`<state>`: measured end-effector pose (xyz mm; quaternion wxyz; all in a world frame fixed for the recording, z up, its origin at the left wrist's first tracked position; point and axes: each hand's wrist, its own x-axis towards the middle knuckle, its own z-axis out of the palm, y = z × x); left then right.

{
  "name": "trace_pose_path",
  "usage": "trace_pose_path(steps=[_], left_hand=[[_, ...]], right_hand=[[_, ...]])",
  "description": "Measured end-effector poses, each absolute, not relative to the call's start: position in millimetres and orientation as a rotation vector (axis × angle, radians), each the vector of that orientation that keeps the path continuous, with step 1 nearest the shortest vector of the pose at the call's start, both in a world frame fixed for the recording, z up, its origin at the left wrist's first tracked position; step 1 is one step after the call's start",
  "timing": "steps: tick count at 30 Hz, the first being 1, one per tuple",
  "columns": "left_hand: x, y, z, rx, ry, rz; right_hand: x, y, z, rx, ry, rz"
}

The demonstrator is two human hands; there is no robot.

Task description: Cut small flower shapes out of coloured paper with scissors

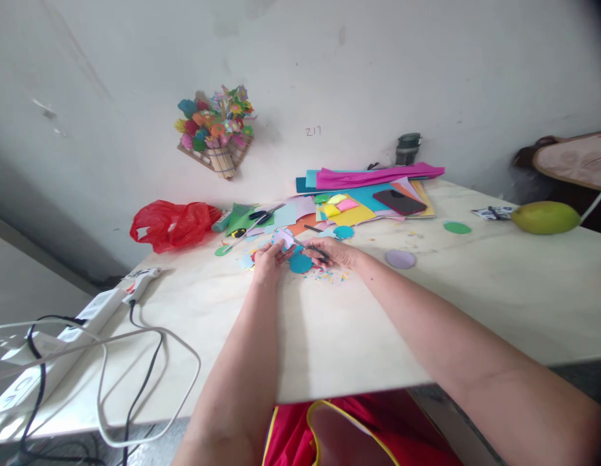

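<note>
Between the fingers of my left hand [270, 257] is a pale lilac paper circle [283, 239], held up above the table. My right hand [332, 252] is closed round the dark handles of a pair of scissors [320, 252], whose blades point left at the paper's edge. Whether the blades are cutting into it, I cannot tell. Under the hands lies a blue paper circle [300, 262], with tiny coloured paper scraps [332, 275] scattered to its right. Another blue circle [344, 232] lies just behind my right hand.
A second pair of scissors [261, 215] rests on coloured sheets behind my left hand. A phone [400, 201] lies on stacked paper [363, 200]. Red plastic bag [171, 223] and power strip [99, 307] with loose cables are at left; a mango-like fruit [546, 217] is at right.
</note>
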<state>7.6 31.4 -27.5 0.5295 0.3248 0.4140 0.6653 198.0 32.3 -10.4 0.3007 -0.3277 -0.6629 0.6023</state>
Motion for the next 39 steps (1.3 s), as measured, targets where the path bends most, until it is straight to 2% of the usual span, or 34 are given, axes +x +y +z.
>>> trace_pose_path(steps=[39], left_hand=[[8,29,-24,0.787,1.029,1.576]], right_hand=[[201,40,-18,-0.885,-1.745,1.604]])
